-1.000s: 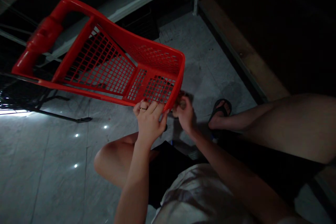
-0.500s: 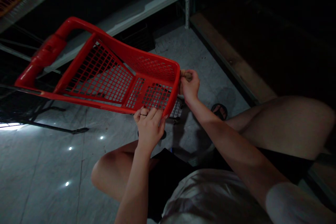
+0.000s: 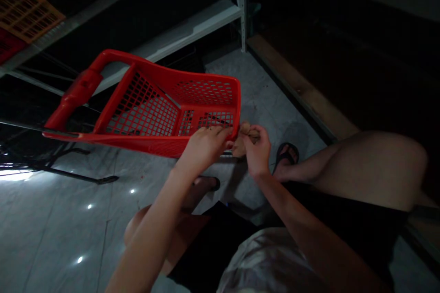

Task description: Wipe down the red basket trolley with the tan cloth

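A red plastic shopping basket (image 3: 161, 110) with mesh walls and a thick red handle (image 3: 77, 94) is held up off the floor, tilted toward me. My left hand (image 3: 206, 144) is closed on the basket's near rim at its right corner. My right hand (image 3: 256, 146) is just right of that corner, fingers pinched on a small brownish cloth or wad (image 3: 240, 142) pressed against the basket's outer side. I am seated low, bare knees and black shorts below.
Pale tiled floor (image 3: 68, 219) with light glints. Grey metal shelving (image 3: 185, 32) runs behind the basket, an orange crate (image 3: 24, 13) on it at top left. A dark wooden ledge (image 3: 302, 91) runs along the right. Black wire frame (image 3: 51, 165) lies at left. Sandalled feet (image 3: 287, 153) rest below.
The basket has tipped flatter and shifted right. My right hand dropped from the top right corner to the near right corner. My left hand slid rightward along the rim.
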Demonstrator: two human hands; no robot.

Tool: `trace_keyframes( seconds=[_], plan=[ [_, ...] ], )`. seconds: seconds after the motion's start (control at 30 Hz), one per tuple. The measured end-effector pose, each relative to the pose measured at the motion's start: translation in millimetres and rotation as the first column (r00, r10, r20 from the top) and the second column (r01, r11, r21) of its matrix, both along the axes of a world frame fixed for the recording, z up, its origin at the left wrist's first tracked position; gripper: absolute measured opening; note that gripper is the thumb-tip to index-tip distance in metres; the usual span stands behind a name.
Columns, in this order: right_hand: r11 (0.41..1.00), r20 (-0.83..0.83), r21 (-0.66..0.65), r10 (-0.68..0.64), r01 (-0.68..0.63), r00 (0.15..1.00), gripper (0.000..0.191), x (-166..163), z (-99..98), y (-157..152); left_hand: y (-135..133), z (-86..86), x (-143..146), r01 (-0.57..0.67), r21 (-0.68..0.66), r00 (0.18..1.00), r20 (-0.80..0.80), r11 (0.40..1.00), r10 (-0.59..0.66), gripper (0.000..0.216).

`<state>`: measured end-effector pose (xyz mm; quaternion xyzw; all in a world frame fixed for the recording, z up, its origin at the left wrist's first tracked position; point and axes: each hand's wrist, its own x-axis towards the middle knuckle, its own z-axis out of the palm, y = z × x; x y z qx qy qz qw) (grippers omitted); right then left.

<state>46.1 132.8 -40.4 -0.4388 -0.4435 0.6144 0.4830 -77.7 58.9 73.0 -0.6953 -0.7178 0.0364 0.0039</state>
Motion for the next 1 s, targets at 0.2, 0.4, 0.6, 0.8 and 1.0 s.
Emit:
trace_keyframes(
  seconds=[0.2, 0.4, 0.6, 0.8, 1.0],
  plan=[
    [0.981, 0.050, 0.193, -0.013, 0.003, 0.999, 0.023, 0.1, 20.6, 2.8, -48.2, 42.8, -73.0, -0.241, -0.113, 0.969, -0.090, 0.964, 0.232, 0.044],
    [0.926, 0.161, 0.376, -0.031, -0.033, 0.986, 0.016, -10.6, 3.2, -35.9, -65.3, 8.3, -78.9, -0.367, -0.033, 0.909, -0.228, 0.930, 0.350, 0.044],
    [0.837, 0.204, 0.528, 0.038, -0.142, 0.978, 0.020, -42.9, 29.2, -49.5, -52.4, -12.3, -64.2, -0.301, 0.112, 0.933, -0.172, 0.947, 0.317, 0.039],
    [0.716, 0.242, 0.661, 0.082, -0.226, 0.967, 0.025, -53.2, 30.9, -37.6, -35.6, -17.8, -43.9, -0.259, 0.149, 0.945, -0.166, 0.954, 0.282, 0.028],
    [0.616, 0.364, 0.752, -0.089, -0.236, 0.927, 0.022, 5.4, 17.1, 35.6, -22.3, -26.2, -25.4, -0.200, 0.267, 0.951, -0.178, 0.943, 0.252, 0.030]
  ],
)
